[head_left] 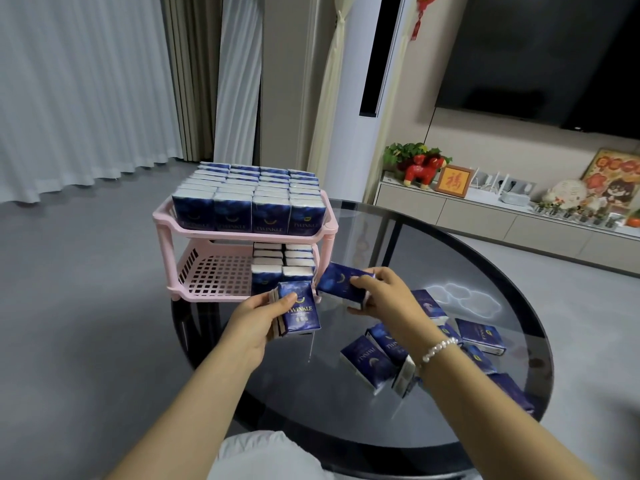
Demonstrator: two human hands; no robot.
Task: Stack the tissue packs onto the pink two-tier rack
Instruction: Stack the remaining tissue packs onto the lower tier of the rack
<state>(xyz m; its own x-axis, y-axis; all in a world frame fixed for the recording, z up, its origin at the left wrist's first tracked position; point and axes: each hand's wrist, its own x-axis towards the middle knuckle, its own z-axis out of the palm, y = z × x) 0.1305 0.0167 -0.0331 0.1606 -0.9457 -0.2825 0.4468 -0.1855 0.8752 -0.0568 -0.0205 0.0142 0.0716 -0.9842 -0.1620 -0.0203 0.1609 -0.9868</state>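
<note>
A round desk [450, 271] of dark smoked glass fills the near right of the scene, and at its far left edge stands the pink plastic two-tier rack [242, 233] with slotted shelves. The upper tier of the rack is packed with dark blue tissue packs standing in four rows [249, 199], their white tops showing behind the printed front faces. On the lower tier, two more rows of the same packs [282, 261] stand at the right side, while the left part of that slotted shelf shows bare pink grid. A loose scatter of dark blue tissue packs [415, 344] lies on the desk at the near right, tumbled at different angles, some flat and some on edge. The left hand [256, 320] grips a small bundle of blue packs [299, 310] held upright just in front of the lower tier, thumb across the printed face and fingers curled behind. The right hand [377, 292], with a white bead bracelet [440, 348] on its wrist, grips another blue pack [341, 282] tilted on its side, just right of the lower tier's front corner and above the desk, fingers curled over its top edge.
</note>
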